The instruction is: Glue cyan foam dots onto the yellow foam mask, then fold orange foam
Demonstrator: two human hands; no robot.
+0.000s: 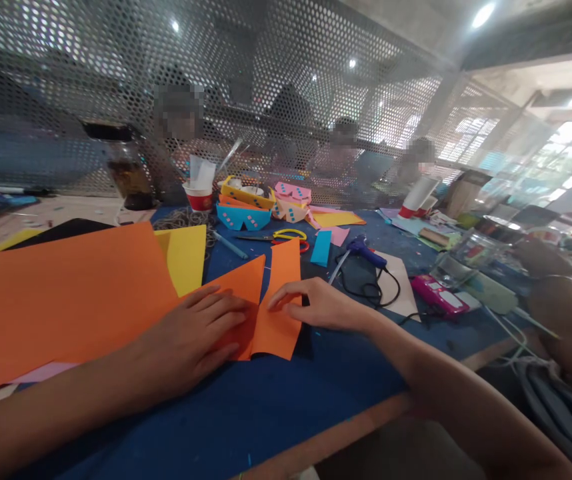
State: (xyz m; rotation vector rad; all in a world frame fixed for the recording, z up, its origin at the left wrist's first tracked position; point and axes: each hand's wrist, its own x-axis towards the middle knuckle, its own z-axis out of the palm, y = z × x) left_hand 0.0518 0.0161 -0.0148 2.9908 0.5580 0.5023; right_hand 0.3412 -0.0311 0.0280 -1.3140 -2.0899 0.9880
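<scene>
My left hand [193, 337] lies flat with fingers stretched out on a folded piece of orange paper [271, 317], pressing it onto the blue table covering [276, 407]. My right hand [316, 303] rests on the right part of the same orange piece, fingers curled and pressing along its upper edge. A large orange sheet [61, 300] spreads to the left, over a yellow sheet [186, 257]. Neither hand grips anything.
Behind lie yellow-handled scissors [289, 237], a blue glue gun [363, 252] with a black cord, a blue pen [230, 245], paper glasses cut-outs [243, 217], a red-and-white cup [199, 197] and a pink device [439, 295]. Another person's hand [546, 260] is at right. A perforated metal screen [286, 87] stands behind.
</scene>
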